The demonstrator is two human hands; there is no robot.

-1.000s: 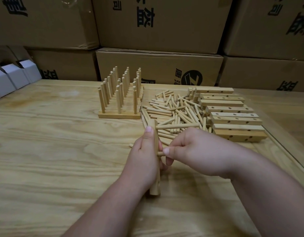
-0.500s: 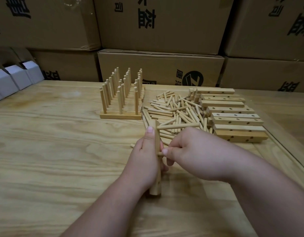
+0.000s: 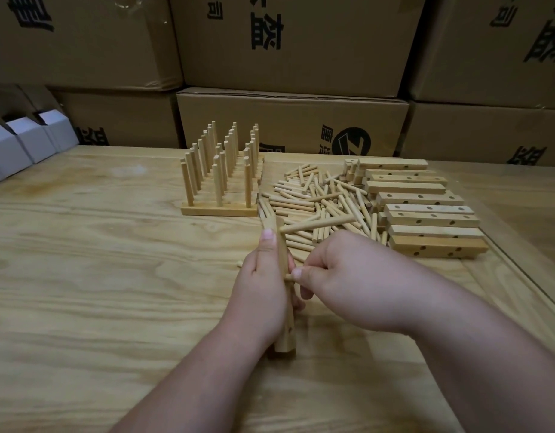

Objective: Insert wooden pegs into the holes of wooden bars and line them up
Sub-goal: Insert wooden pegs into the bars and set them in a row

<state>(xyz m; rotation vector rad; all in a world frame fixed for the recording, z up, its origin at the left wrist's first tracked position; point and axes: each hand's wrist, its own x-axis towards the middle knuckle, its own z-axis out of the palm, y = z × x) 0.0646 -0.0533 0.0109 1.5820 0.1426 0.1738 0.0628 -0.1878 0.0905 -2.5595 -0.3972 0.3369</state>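
At lower centre, the left hand [image 3: 263, 285] is wrapped round a pale square wooden bar [image 3: 282, 260]; the right hand [image 3: 342, 276] pinches a short round wooden peg [image 3: 289, 277] at its side. The second peg is going in, I judge; next it needs pushing straight home. The bar's long axis runs up-frame, far end toward the loose peg heap [image 3: 320, 201] on the plywood worktop [image 3: 98, 276].

pale tan pegs [image 3: 317, 207], honey-grained table [image 3: 98, 276], brown black-printed cartons [image 3: 288, 51]
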